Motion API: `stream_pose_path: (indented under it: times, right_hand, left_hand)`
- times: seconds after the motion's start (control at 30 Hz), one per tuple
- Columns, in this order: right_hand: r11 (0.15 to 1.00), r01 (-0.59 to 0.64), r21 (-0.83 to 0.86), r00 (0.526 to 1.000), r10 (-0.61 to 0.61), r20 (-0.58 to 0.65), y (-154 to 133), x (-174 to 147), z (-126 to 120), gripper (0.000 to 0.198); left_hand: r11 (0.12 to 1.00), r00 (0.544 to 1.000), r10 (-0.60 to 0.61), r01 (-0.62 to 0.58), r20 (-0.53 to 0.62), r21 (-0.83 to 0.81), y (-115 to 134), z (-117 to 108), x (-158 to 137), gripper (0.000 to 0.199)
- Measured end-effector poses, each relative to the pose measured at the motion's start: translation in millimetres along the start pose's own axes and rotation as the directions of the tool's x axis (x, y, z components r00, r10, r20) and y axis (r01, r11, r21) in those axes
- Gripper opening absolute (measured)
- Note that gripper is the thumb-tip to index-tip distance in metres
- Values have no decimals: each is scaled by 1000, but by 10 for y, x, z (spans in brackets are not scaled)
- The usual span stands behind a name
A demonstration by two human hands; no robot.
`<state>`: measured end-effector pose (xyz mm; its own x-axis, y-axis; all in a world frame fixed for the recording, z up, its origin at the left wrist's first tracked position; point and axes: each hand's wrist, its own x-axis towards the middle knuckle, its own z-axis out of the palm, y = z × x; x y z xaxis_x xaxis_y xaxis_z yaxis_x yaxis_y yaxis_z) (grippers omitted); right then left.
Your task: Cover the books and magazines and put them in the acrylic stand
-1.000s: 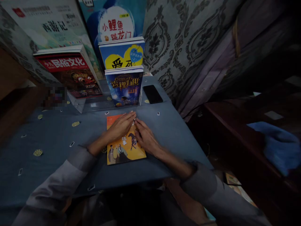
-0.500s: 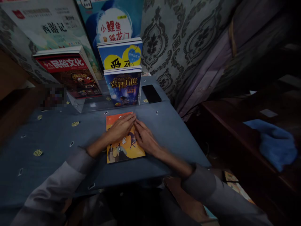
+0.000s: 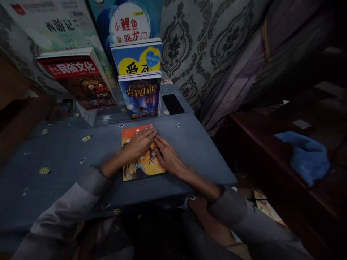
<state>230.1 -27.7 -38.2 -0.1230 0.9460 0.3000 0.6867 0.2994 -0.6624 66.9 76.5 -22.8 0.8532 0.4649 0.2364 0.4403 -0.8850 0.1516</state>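
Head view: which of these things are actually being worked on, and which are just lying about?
In hand:
orange book, lying flat on the table
left hand, flat on it
right hand, flat on it

Lying about:
upright blue book
red book
black phone
blue cloth

Single head-worn view, angled forward and down, taken close over the blue table (image 3: 67, 159), with standing books (image 3: 139, 94) at the far edge and patterned wall behind.

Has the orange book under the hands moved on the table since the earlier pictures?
No. The orange book lies just as near the clear stand as before; only the camera shifted. Both hands lie flat on it.
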Motion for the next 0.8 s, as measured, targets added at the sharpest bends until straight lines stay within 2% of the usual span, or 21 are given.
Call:
stream_pose_path:
  times: [0.2, 0.53, 0.8]
  right_hand:
    - [1000, 14, 7, 1000, -13, -11, -39, -121, 0, 52]
    - [998, 16, 56, 1000, -15, -16, -91, -302, -6, 51]
    - [999, 12, 49, 1000, -11, -26, -164, -443, -7, 51]
  left_hand:
    - [999, 999, 41, -41, 36, -6, 55, -42, -81, 51]
    - [1000, 998, 18, -18, 62, 11, 210, -49, -168, 48]
    - [999, 996, 47, -46, 70, -5, 312, -62, -249, 48]
